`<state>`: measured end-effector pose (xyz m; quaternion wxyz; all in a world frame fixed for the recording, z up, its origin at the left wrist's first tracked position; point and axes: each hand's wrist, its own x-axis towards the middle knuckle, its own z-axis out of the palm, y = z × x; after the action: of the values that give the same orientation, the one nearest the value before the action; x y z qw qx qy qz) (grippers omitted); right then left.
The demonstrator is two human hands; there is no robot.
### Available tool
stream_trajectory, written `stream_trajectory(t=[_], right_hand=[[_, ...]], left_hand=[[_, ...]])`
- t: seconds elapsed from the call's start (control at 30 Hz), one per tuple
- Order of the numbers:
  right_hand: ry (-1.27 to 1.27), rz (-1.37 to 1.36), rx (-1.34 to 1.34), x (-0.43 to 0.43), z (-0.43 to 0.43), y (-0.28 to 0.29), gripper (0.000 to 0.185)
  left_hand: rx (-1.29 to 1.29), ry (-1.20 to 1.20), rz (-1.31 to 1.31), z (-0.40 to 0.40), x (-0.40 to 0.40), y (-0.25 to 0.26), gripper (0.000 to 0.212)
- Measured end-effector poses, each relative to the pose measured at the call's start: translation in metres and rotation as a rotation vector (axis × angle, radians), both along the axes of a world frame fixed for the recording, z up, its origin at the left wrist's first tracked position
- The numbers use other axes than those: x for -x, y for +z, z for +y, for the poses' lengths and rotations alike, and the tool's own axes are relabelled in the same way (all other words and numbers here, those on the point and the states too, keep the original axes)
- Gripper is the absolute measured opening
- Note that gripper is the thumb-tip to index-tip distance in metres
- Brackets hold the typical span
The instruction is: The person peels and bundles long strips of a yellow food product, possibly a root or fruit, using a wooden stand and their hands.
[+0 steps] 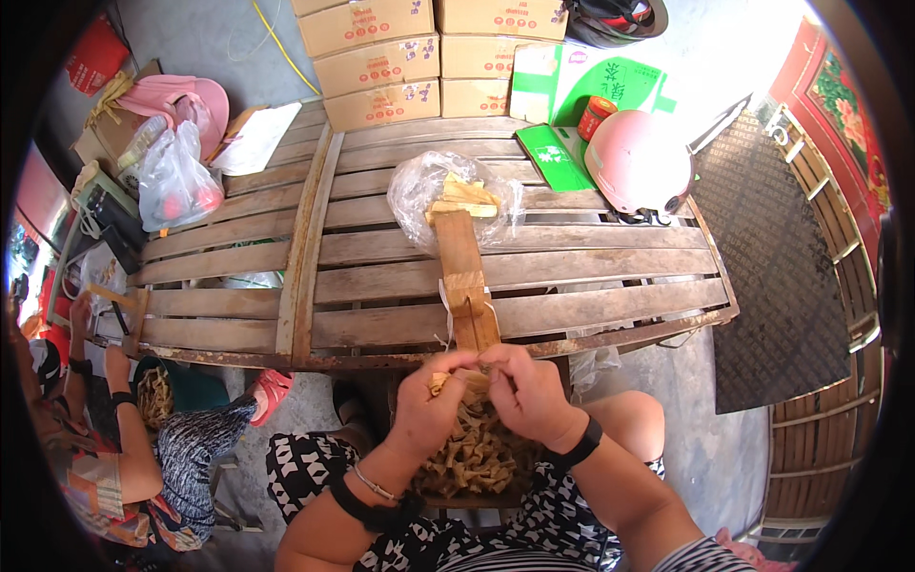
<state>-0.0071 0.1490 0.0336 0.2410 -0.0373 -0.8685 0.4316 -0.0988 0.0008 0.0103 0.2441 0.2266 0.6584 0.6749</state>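
My left hand [427, 407] pinches a pale yellow dried strip [437, 384]; a rolled end shows by the thumb. Fingertips of my right hand [529, 393] meet those of the left, gripping the same strip, though the pinched part is mostly hidden. Just beyond them, a wooden block tool [468, 286] with a slot lies across the table's near edge, tied with white cord. Below my hands, between my knees, is a heap of curled yellowish-brown strips [479, 450]. At the tool's far end, flat yellow strips [465, 196] rest on a clear plastic bag [414, 193].
The slatted wooden table [607, 257] has a rusty metal frame. A pink helmet [640, 161], a red can [597, 118] and cardboard boxes [382, 64] stand on it. At left sits another person [136, 457] beside a green bucket [193, 386]. A white plastic bag [171, 171] holds red items.
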Motion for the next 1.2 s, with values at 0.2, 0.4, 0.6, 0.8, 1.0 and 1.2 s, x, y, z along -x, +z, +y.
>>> stream_trajectory(t=[0.2,0.4,0.6,0.8,1.0,1.2], right_hand=[[0.229,0.119,-0.100,-0.002,0.006,0.009,0.014],[0.194,-0.181,0.306,0.000,0.015,0.018,0.023],[0.288,-0.747,0.795,-0.002,0.012,0.012,0.026],[0.533,-0.662,1.485,-0.010,0.001,0.004,0.012],[0.110,-0.252,1.080,-0.008,-0.009,0.008,0.014],[0.217,-0.245,0.072,-0.013,-0.006,0.010,0.028]], left_hand=[[0.218,-0.375,-0.526,0.002,-0.018,0.015,0.026],[0.024,-0.842,-0.504,-0.016,-0.001,0.045,0.029],[0.265,-0.372,0.879,-0.013,0.007,0.034,0.030],[0.139,-0.115,1.147,-0.015,0.001,0.028,0.020],[0.270,0.063,0.992,-0.011,0.004,0.031,0.020],[0.382,-0.246,0.869,-0.017,0.008,0.023,0.018]])
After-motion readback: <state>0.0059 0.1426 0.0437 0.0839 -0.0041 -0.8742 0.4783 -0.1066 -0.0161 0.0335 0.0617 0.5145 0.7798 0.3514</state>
